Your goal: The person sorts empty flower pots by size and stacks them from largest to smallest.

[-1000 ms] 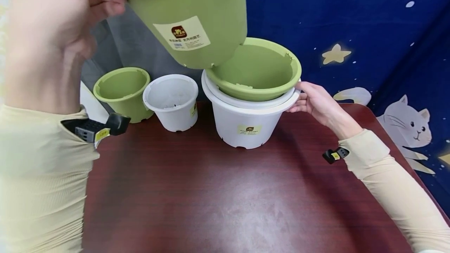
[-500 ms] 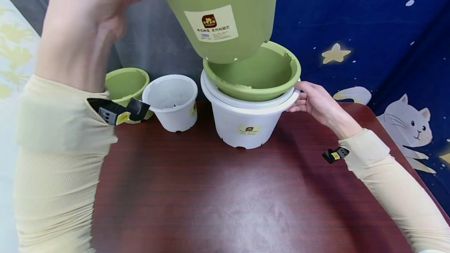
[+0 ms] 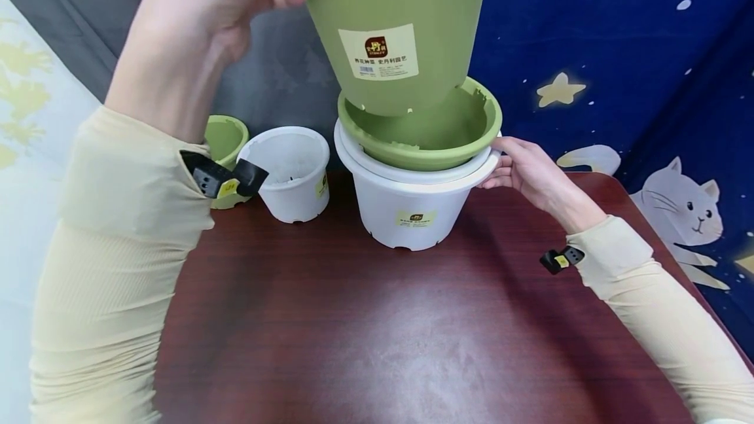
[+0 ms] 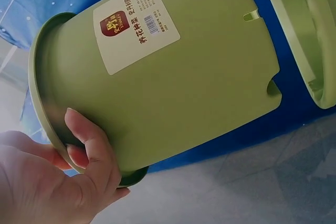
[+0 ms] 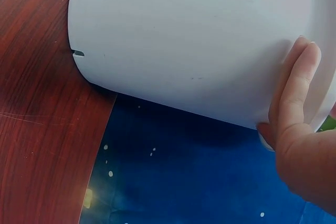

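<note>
Pot point(image 3: 406, 12) of smooth green plastic, labelled and tapering, hangs at three o'clock from the left grip point(image 3: 215, 12), pinched at the rim! At its six, a round-mouthed green pot point(image 3: 412, 158) nests in white pots point(image 3: 377, 201), the right grip point(image 3: 527, 175) pinching their broad rim at three.

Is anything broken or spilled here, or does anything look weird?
Nothing looks broken or spilled. The gaps in the bottom edge of the green pot in the left hand may look weird, but the big white pot has similar ones, so they're probably made that way.
</note>
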The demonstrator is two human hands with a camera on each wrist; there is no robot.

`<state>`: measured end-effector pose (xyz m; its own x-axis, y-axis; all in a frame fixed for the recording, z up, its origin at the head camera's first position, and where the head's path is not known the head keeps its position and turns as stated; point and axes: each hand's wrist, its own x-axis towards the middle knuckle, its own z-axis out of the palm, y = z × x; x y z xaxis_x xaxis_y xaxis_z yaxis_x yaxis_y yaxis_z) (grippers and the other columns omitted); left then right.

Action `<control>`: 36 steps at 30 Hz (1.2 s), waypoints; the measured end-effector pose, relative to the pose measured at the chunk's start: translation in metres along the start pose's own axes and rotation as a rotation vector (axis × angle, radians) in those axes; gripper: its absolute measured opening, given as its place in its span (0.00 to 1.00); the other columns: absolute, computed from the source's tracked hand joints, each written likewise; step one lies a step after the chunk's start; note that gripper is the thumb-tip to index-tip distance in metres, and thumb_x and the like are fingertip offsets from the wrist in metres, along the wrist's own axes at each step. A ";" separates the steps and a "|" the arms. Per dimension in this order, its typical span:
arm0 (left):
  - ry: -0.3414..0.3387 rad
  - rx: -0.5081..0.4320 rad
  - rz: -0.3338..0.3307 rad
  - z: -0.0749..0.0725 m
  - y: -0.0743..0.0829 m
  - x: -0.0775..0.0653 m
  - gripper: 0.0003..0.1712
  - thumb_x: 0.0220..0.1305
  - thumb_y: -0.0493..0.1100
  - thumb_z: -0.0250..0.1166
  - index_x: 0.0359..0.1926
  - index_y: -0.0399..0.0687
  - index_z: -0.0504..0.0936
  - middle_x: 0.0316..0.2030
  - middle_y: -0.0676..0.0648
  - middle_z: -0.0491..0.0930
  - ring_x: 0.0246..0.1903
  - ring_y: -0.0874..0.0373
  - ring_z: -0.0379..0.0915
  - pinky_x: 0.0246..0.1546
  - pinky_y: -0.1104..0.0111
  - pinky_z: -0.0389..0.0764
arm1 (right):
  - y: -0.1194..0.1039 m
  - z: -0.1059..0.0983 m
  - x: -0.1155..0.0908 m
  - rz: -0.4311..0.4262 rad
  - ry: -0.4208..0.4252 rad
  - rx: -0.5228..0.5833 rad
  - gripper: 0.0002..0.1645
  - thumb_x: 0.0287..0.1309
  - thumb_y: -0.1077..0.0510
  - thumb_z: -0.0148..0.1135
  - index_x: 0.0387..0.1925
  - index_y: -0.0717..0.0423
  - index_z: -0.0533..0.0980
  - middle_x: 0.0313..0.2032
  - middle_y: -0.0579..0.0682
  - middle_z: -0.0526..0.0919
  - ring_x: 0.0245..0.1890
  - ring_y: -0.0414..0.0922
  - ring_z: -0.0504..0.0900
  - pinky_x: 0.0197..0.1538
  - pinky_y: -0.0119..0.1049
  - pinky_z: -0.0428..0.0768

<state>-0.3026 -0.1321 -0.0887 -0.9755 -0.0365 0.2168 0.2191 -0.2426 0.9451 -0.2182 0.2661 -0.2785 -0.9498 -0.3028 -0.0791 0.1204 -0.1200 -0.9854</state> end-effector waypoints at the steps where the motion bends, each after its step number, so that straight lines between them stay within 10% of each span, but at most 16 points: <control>1: -0.006 0.009 -0.009 -0.010 -0.011 0.029 0.12 0.70 0.27 0.59 0.50 0.43 0.81 0.44 0.43 0.79 0.32 0.41 0.81 0.40 0.52 0.85 | 0.000 0.000 0.000 0.001 0.003 -0.003 0.17 0.76 0.55 0.51 0.53 0.67 0.66 0.31 0.54 0.87 0.29 0.46 0.88 0.36 0.35 0.85; 5: -0.082 0.019 -0.060 -0.054 -0.056 0.142 0.19 0.66 0.27 0.61 0.54 0.49 0.82 0.54 0.41 0.80 0.36 0.31 0.81 0.43 0.41 0.80 | 0.000 0.000 0.000 0.000 0.011 -0.014 0.16 0.77 0.55 0.50 0.53 0.66 0.66 0.30 0.53 0.87 0.29 0.45 0.88 0.36 0.34 0.85; 8: -0.107 0.048 -0.079 -0.058 -0.068 0.163 0.18 0.65 0.39 0.69 0.56 0.54 0.82 0.51 0.41 0.80 0.35 0.30 0.81 0.39 0.40 0.80 | 0.000 0.000 0.000 0.001 0.009 -0.006 0.16 0.76 0.56 0.50 0.53 0.66 0.66 0.30 0.53 0.87 0.29 0.45 0.88 0.36 0.34 0.85; 10: -0.073 0.074 -0.072 -0.039 -0.060 0.139 0.17 0.65 0.45 0.72 0.54 0.54 0.83 0.48 0.40 0.80 0.34 0.31 0.81 0.38 0.41 0.81 | 0.000 0.000 0.000 0.002 0.006 0.003 0.16 0.76 0.56 0.50 0.53 0.67 0.66 0.30 0.53 0.87 0.29 0.46 0.88 0.36 0.34 0.85; 16: 0.023 0.128 -0.054 0.032 -0.016 0.007 0.08 0.71 0.42 0.65 0.48 0.47 0.83 0.39 0.39 0.81 0.27 0.41 0.82 0.32 0.53 0.85 | 0.001 0.001 0.000 0.003 0.004 0.009 0.16 0.76 0.56 0.51 0.52 0.67 0.66 0.30 0.53 0.87 0.29 0.46 0.88 0.36 0.34 0.85; 20: 0.028 0.158 -0.040 0.053 -0.005 -0.047 0.05 0.73 0.36 0.58 0.46 0.43 0.79 0.32 0.41 0.75 0.25 0.47 0.81 0.31 0.60 0.86 | 0.001 0.001 -0.001 0.008 0.004 0.004 0.16 0.76 0.56 0.50 0.52 0.67 0.65 0.29 0.53 0.87 0.29 0.46 0.88 0.35 0.34 0.85; 27: 0.028 0.202 -0.062 0.074 0.000 -0.080 0.05 0.73 0.34 0.52 0.44 0.41 0.74 0.29 0.43 0.71 0.20 0.53 0.76 0.26 0.68 0.84 | 0.000 0.001 -0.002 0.006 0.014 0.007 0.16 0.76 0.56 0.50 0.51 0.67 0.66 0.29 0.54 0.87 0.28 0.46 0.88 0.35 0.34 0.85; 36: 0.006 0.260 -0.091 0.076 -0.010 -0.088 0.06 0.74 0.33 0.48 0.48 0.40 0.68 0.31 0.42 0.74 0.19 0.54 0.79 0.27 0.70 0.84 | 0.001 0.001 -0.004 0.016 0.016 0.011 0.17 0.76 0.55 0.50 0.53 0.67 0.64 0.29 0.53 0.86 0.28 0.45 0.88 0.35 0.34 0.85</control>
<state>-0.2177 -0.0526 -0.0989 -0.9914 -0.0315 0.1273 0.1269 0.0124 0.9918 -0.2141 0.2663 -0.2788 -0.9522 -0.2894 -0.0975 0.1386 -0.1252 -0.9824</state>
